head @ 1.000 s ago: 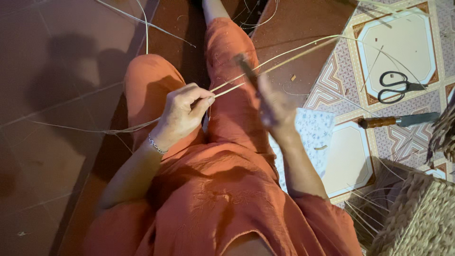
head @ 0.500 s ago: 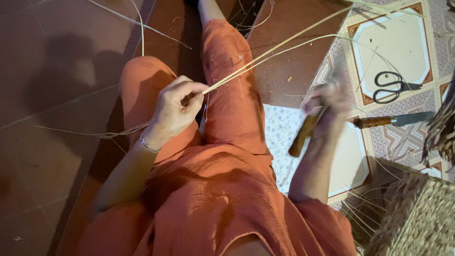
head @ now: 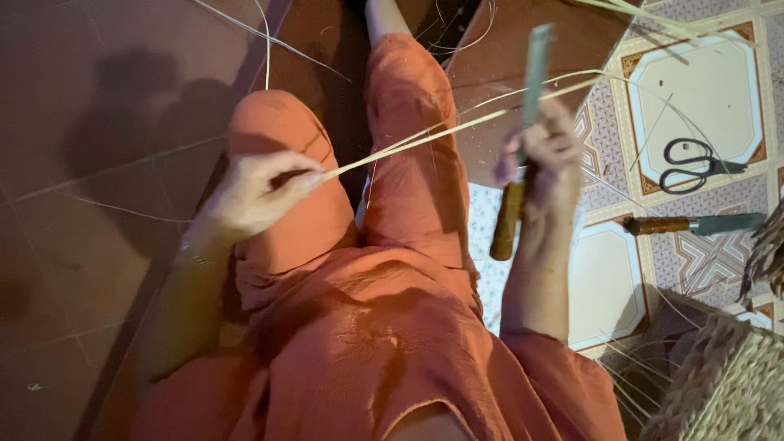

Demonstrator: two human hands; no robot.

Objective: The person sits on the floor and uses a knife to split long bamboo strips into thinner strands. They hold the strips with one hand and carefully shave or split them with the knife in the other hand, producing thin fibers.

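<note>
The right hand (head: 549,151) has lifted its knife (head: 523,139) from low beside the leg up to the pale strips (head: 425,139) — blade upright, fist closed on it. The left hand (head: 253,192) pinches the strips' end over the knee (trimming looks barely begun); loose strands litter the floor (head: 98,204).

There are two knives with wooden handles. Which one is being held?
The knife standing upright in the right hand, blade up over the lap. The other knife lies flat on the patterned floor tiles below the black scissors, untouched.
</note>
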